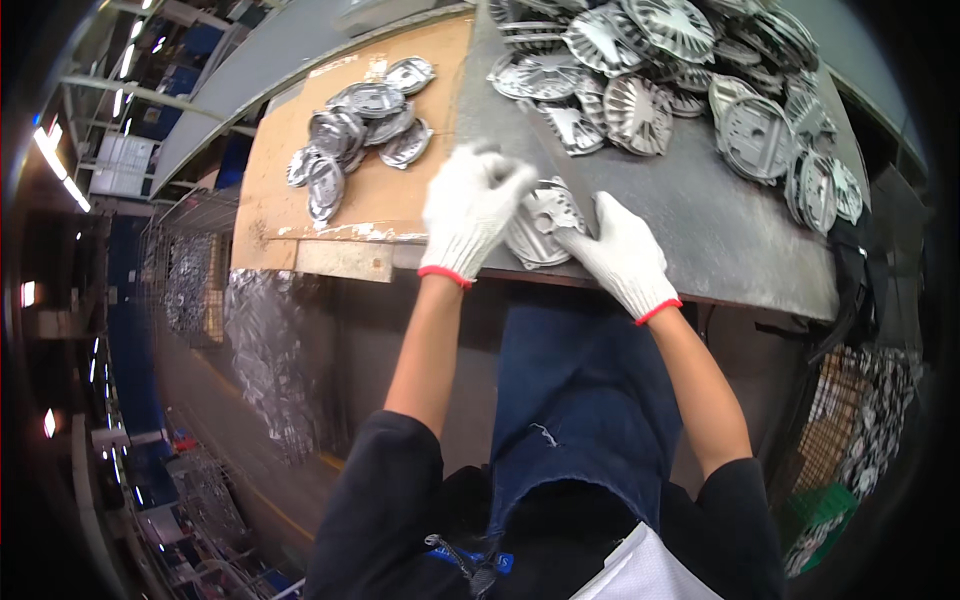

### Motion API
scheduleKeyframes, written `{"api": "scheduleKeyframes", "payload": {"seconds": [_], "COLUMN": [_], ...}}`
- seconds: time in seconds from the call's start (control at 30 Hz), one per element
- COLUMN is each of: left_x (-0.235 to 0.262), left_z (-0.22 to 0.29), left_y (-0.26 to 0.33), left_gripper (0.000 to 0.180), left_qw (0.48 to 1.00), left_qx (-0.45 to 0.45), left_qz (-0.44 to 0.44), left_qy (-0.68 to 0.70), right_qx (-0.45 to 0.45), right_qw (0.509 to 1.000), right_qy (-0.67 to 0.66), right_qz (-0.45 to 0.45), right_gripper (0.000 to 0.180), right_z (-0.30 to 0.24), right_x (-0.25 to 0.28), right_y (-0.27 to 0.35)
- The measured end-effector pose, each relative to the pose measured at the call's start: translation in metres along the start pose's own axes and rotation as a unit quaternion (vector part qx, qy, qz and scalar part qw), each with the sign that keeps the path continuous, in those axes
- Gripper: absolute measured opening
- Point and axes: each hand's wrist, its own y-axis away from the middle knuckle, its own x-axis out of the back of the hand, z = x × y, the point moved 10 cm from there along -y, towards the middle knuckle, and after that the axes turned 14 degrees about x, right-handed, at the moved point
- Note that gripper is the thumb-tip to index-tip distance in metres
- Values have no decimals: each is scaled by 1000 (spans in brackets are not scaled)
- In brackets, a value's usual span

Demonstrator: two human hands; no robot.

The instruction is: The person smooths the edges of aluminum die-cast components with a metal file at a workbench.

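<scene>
In front of me at the near edge of the table lies a silver finned metal casting (544, 225), round with holes and ribs. My left hand (468, 208), in a white knit glove with a red cuff, is at its left side. Its fingers look curled and are blurred; what they hold, if anything, is hidden. My right hand (628, 258), gloved alike, closes round the near end of a long flat grey tool (563, 152), which resembles a file and points away from me. The right thumb reaches over the casting's right edge.
A large heap of similar castings (640, 115) covers the table's far right. A smaller group (365, 120) rests on brown cardboard (420, 190) at the left. Wire cages (195, 285) with metal parts stand beside the table; a green crate (825, 515) is low at right.
</scene>
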Motion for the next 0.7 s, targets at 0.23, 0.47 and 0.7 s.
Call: {"api": "scheduleKeyframes", "payload": {"seconds": [0.23,0.47,0.7], "left_x": [-51,86,138], "left_z": [-55,-92,-135], "left_y": [35,-46,-102], "left_gripper": [30,36,41], "left_qw": [916,946,893], "left_qx": [141,101,145], "left_qz": [-330,-25,69], "left_qy": [181,308,420], "right_qx": [67,111,96], "right_qw": [997,990,989], "right_qy": [-23,-40,-73], "right_qz": [34,80,86], "right_gripper": [68,54,53], "right_z": [7,0,5], "right_x": [-9,3,1], "right_y": [11,20,20]}}
